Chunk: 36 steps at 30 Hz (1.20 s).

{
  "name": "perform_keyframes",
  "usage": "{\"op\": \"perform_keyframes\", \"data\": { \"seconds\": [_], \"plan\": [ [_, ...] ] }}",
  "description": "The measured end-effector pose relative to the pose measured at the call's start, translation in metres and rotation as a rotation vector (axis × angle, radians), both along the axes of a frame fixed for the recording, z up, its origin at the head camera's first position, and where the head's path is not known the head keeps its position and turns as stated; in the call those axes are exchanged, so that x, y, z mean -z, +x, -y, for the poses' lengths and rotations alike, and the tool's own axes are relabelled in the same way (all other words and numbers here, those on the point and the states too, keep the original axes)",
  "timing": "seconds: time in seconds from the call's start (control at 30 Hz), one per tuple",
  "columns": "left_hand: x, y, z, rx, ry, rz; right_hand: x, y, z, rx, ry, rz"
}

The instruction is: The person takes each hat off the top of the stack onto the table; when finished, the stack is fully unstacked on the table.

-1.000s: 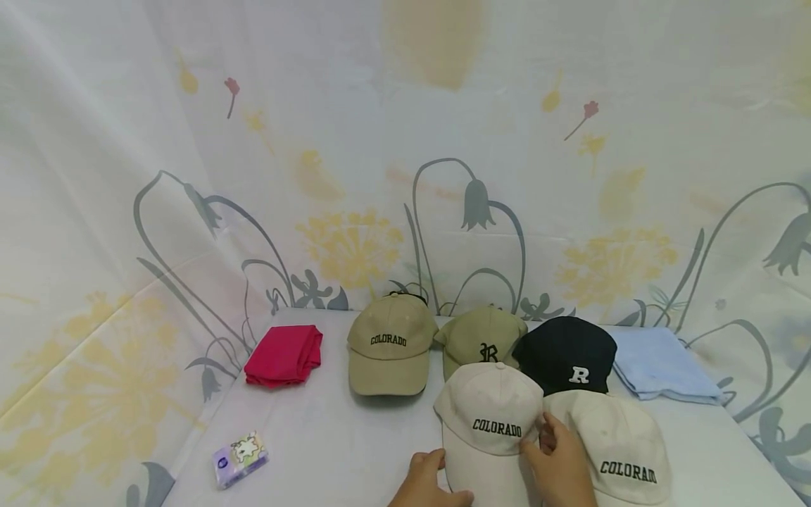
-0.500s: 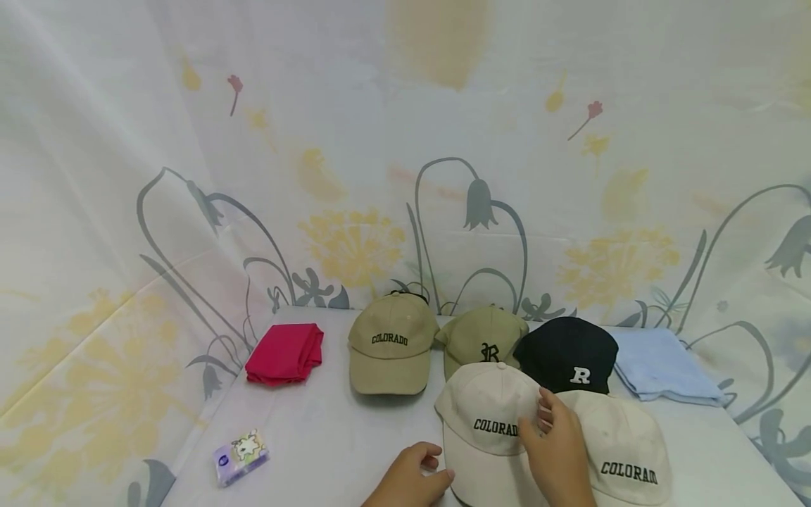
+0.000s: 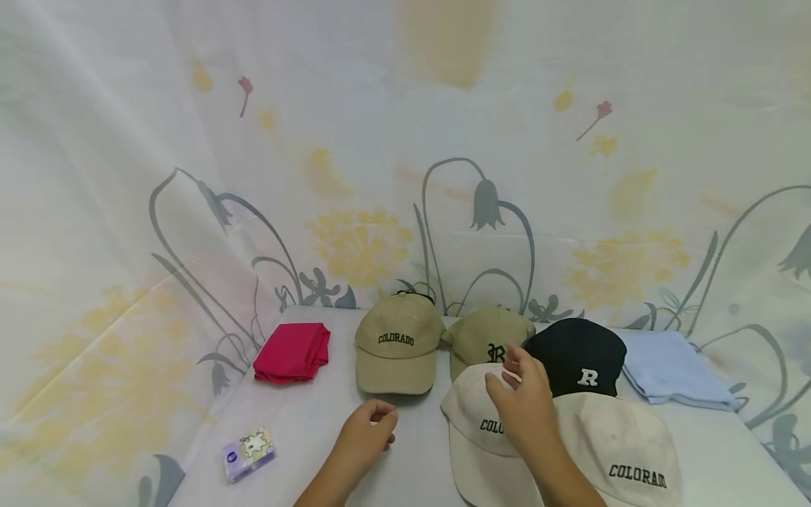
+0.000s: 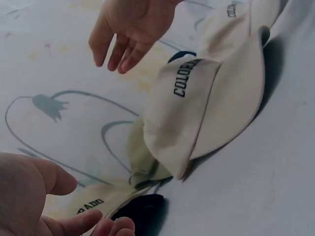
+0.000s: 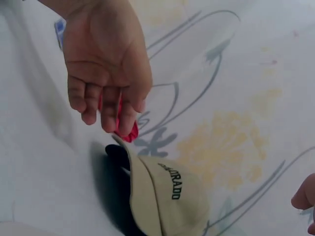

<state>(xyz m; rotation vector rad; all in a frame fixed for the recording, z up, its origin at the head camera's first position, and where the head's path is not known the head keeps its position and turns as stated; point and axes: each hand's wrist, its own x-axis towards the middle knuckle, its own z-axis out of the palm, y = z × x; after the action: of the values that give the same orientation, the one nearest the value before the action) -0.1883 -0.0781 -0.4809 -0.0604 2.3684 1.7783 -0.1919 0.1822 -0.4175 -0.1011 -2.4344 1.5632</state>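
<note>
My left hand hovers just in front of the khaki COLORADO cap, fingers loosely bent and holding nothing. In the right wrist view its palm shows bare above that cap's brim. My right hand is raised over the front cream COLORADO cap, covering part of its lettering in the head view. Relaxed, empty fingers of this hand show in the left wrist view, apart from the cream cap. Behind that cap sits an olive cap with a black letter, partly covered.
A black cap with a white R and a second cream COLORADO cap lie at the right. A folded light blue cloth is beyond them. A folded red cloth and a small purple packet lie at the left.
Both hands have let go of the front cream cap. The left hand has moved left and forward towards the khaki cap; the right hand has lifted up and forward. The caps stay put.
</note>
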Motion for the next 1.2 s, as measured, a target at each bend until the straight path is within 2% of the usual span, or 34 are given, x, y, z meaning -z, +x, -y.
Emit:
{"op": "perform_keyframes", "data": {
  "seconds": [0.2,0.33,0.43,0.6,0.77,1.0,1.2],
  "plan": [
    [-0.002,-0.018,0.02,-0.104,-0.061,-0.046,-0.003,-0.018,0.015,-0.061,0.115,-0.078],
    [0.001,-0.031,0.031,-0.186,-0.132,-0.061,0.0,-0.037,0.024,-0.087,0.153,-0.065],
    [0.005,-0.039,0.035,-0.228,-0.121,-0.06,0.003,-0.051,0.03,-0.111,0.16,-0.037],
    [0.011,-0.047,0.035,-0.249,-0.018,-0.033,0.001,-0.069,0.041,-0.166,0.093,0.04],
    [0.015,-0.053,0.033,-0.258,0.023,-0.018,-0.001,-0.085,0.053,-0.184,0.004,0.127],
    [0.021,-0.057,0.031,-0.252,0.081,-0.025,0.008,-0.102,0.069,-0.124,-0.057,0.123],
    [0.029,-0.055,0.033,-0.257,0.173,0.015,0.022,-0.116,0.08,-0.079,-0.184,0.183]
  ]
}}
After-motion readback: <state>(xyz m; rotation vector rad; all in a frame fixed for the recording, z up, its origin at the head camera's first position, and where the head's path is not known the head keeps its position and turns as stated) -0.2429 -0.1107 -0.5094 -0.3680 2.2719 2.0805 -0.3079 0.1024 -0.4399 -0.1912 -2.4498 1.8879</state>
